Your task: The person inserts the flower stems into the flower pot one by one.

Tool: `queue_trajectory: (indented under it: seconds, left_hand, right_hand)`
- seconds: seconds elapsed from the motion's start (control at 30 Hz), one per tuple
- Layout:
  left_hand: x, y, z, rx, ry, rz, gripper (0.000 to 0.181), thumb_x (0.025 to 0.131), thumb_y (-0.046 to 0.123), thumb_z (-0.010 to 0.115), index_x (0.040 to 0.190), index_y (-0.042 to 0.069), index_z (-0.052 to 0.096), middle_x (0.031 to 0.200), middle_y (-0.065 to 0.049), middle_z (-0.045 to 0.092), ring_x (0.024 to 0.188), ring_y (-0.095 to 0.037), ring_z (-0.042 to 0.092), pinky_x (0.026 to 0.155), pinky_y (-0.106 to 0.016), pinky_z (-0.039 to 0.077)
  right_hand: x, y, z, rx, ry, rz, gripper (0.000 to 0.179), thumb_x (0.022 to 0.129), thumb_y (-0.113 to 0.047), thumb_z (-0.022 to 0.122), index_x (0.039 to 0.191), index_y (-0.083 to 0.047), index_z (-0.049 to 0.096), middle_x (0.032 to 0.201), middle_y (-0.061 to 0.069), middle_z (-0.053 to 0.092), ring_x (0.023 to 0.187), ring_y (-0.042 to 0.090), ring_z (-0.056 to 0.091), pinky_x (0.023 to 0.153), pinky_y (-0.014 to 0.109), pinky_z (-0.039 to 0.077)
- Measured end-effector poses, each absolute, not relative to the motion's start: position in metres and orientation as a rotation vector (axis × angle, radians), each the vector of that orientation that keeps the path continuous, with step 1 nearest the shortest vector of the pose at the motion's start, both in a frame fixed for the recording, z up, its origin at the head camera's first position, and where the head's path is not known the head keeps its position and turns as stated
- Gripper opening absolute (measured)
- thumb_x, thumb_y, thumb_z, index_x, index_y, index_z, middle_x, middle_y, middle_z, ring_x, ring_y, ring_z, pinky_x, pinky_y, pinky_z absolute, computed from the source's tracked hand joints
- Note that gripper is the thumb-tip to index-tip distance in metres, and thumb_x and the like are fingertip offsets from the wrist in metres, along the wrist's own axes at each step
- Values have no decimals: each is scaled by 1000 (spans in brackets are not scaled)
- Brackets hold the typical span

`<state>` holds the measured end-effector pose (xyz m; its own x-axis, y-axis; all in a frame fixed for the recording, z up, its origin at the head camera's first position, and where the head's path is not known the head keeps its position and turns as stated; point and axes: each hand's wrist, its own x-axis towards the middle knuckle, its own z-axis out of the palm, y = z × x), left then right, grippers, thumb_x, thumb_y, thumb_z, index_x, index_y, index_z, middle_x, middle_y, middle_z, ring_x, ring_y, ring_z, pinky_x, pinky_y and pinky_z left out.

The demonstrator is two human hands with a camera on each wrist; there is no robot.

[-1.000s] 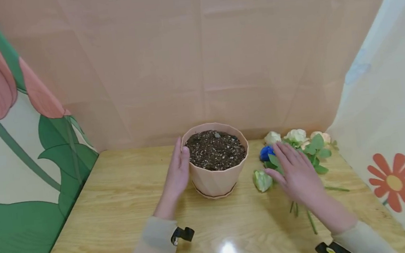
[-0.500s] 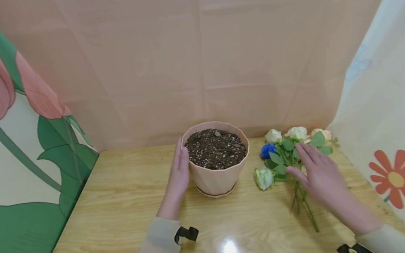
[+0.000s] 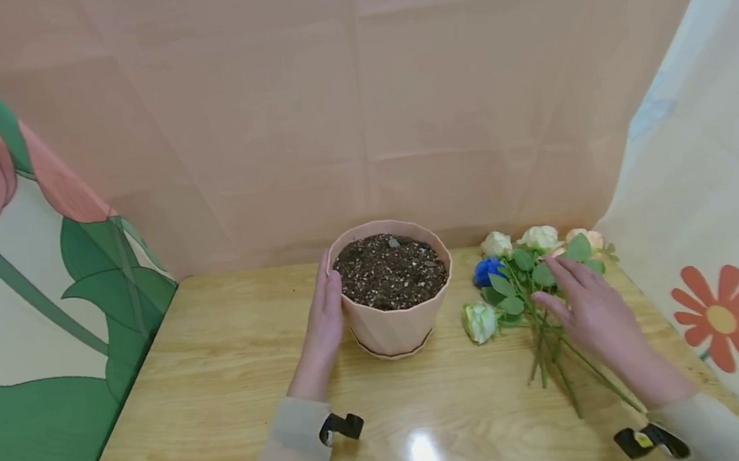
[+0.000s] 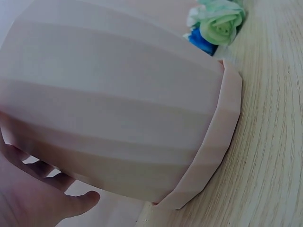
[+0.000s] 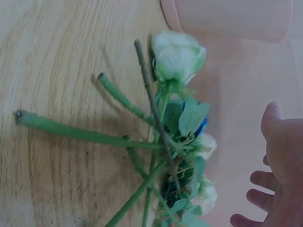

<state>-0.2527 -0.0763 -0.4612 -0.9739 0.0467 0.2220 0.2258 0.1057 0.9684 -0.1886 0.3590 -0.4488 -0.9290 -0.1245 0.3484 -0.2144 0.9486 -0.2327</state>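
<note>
A pale pink flowerpot [image 3: 395,328] full of dark soil [image 3: 390,273] stands upright on its saucer [image 3: 395,354] mid-table. Against the pot's left side rests my left hand [image 3: 320,320], fingers extended upward, thumb near the rim; the left wrist view shows the pot's ribbed wall [image 4: 113,94] beside that hand. Over the artificial roses at the right hovers my right hand [image 3: 590,306], fingers spread and holding nothing. The right wrist view shows it apart from the stems [image 5: 85,135]. The bunch has a blue rose [image 3: 488,272], a pale green rose [image 3: 481,322] and several cream and peach ones.
The wooden table [image 3: 225,393] meets a pinkish-beige cloth backdrop [image 3: 252,123] just behind the pot. A tulip-printed cloth [image 3: 31,322] borders the left side, and a white cloth with a printed red flower [image 3: 729,322] borders the right. Rose stems [image 3: 600,375] point toward the front right.
My right hand has shifted to the right over the roses, uncovering more leaves and stems. My left hand stays against the pot.
</note>
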Motion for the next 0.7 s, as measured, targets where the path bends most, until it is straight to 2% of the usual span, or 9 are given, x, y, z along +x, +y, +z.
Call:
queue_trajectory:
  seconds: [0.2, 0.3, 0.43, 0.5, 0.6, 0.7]
  left_hand:
    - [-253, -76, -462, -295, -2220, -1997, 63, 120, 55, 30, 178, 36, 17, 183, 4, 17, 167, -26, 16, 134, -58, 13]
    - [-253, -76, -463, -283, -2225, -1992, 64, 119, 58, 30, 178, 37, 17, 183, 5, 17, 167, -26, 16, 134, -57, 14]
    - [-253, -76, -465, -260, -2231, -1984, 64, 119, 57, 30, 178, 37, 19, 183, 5, 18, 167, -28, 17, 134, -59, 14]
    - [-253, -76, -465, -257, -2228, -1985, 63, 119, 56, 31, 178, 37, 20, 183, 5, 18, 167, -28, 18, 134, -60, 14]
    - [-253, -76, -464, -265, -2219, -1994, 61, 120, 53, 30, 178, 37, 19, 183, 4, 18, 167, -30, 17, 133, -61, 14]
    - [-253, -76, -464, -284, -2210, -1997, 60, 121, 50, 30, 178, 36, 18, 183, 2, 17, 167, -31, 17, 133, -61, 13]
  right_hand:
    - [-199, 370, -458, 154, -2804, 471, 82, 112, -48, 65, 175, -7, 30, 159, 43, 41, 139, 69, 41, 103, 86, 38]
    - [-204, 374, -462, 108, -2827, 517, 84, 111, -54, 64, 171, -2, 35, 154, 42, 47, 129, 66, 51, 94, 83, 46]
    - [-212, 378, -467, 63, -2841, 563, 83, 110, -58, 63, 162, 5, 47, 136, 33, 63, 106, 51, 68, 75, 67, 57]
    - [-216, 378, -470, 50, -2845, 584, 80, 110, -58, 63, 157, 5, 53, 124, 26, 69, 96, 41, 70, 67, 55, 57]
    - [-221, 379, -474, 22, -2872, 604, 79, 110, -63, 59, 152, 4, 59, 113, 18, 74, 90, 32, 71, 61, 42, 54]
    - [-224, 379, -478, -19, -2902, 616, 82, 110, -68, 54, 149, 4, 62, 113, 18, 76, 89, 33, 73, 60, 41, 54]
